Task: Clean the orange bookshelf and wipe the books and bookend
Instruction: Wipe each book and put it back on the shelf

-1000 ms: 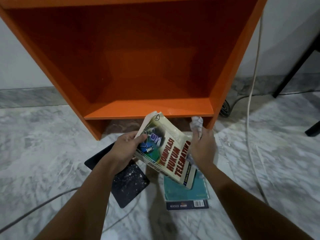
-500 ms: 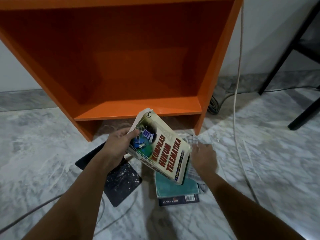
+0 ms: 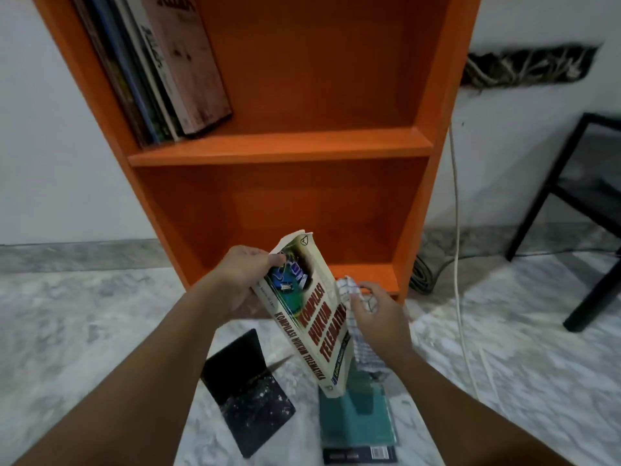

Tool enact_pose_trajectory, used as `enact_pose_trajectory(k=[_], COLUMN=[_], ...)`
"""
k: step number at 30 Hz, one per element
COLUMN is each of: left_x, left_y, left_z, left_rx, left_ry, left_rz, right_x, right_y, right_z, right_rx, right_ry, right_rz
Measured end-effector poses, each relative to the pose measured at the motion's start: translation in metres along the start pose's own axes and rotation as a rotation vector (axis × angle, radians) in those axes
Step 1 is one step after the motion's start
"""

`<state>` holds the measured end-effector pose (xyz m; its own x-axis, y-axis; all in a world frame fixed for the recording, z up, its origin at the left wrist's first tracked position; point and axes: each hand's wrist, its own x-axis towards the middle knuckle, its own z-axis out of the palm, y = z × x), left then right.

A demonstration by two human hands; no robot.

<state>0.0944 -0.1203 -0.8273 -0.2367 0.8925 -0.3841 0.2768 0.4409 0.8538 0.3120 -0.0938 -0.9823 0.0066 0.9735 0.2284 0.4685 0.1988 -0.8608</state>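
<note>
Book (image 3: pixel 312 314) held steeply tilted before the bookshelf (image 3: pixel 279 149), top end farther. Left hand (image 3: pixel 242 274) pinches its top corner; right hand (image 3: pixel 383 317), at its right edge, grips cloth (image 3: pixel 349 290) against it.

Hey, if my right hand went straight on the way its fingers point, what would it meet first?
Probably the book held by the left hand: the right hand points up-left at it, with the checked cloth between. Depth is unclear; behind lies the orange bookshelf.

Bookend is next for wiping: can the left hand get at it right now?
Probably not yet: the left hand grips the book. The bookend itself stands uncovered on the floor beneath that forearm.
</note>
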Motion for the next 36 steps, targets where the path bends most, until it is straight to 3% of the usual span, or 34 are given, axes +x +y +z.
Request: enact_pose_trajectory(k=[5, 9, 14, 19, 22, 27, 29, 33, 36], left_x=[-0.041, -0.08, -0.12, -0.13, -0.128, -0.103, -0.09, -0.055, -0.02], left_y=[0.071, 0.127, 0.195, 0.243, 0.263, 0.284, 0.29, 0.304, 0.314], left_z=[-0.039, -0.071, -0.124, -0.167, -0.176, -0.179, -0.181, -0.187, -0.191], left_rx=[0.079, 0.082, -0.007, -0.11, -0.121, 0.014, 0.059, 0.077, 0.135], left_ry=[0.061, 0.12, 0.154, 0.263, 0.327, 0.408, 0.441, 0.518, 0.567], left_rz=[0.096, 0.146, 0.224, 0.304, 0.331, 0.337, 0.345, 0.393, 0.421], right_x=[0.007, 0.026, 0.066, 0.092, 0.097, 0.116, 0.125, 0.153, 0.184], right_y=[-0.061, -0.115, -0.201, -0.287, -0.323, -0.351, -0.354, -0.358, -0.352], right_z=[-0.002, -0.01, -0.032, -0.056, -0.062, -0.029, -0.011, 0.019, 0.047], right_rx=[0.006, -0.038, 0.095, 0.208, 0.053, -0.543, -0.59, -0.603, -0.548], right_ry=[-0.125, -0.077, 0.003, -0.056, -0.148, -0.209, -0.157, 0.023, 0.055], right_rz=[-0.144, -0.32, -0.397, -0.459, -0.463, -0.407, -0.373, -0.515, -0.52])
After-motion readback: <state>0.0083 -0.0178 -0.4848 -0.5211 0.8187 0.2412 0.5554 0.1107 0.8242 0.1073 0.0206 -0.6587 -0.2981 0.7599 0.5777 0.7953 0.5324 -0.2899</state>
